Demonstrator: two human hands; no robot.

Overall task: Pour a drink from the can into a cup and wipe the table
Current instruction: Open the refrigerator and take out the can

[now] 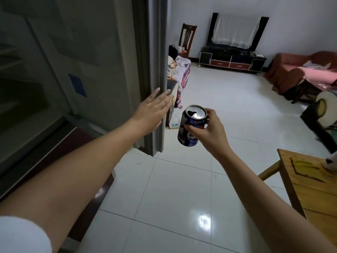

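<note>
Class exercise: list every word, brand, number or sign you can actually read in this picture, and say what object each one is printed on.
Nothing can be read with certainty.
Can, held in the right hand: white lettering on the dark blue side, partly covered by the fingers and too blurred to read.
Blue sticker on the door: too small to read.
Box on the floor: print illegible.

Glossy white tiled floor [175, 198]; wooden table [310, 194] at right, something white, perhaps cloth [331, 164], on it.
</note>
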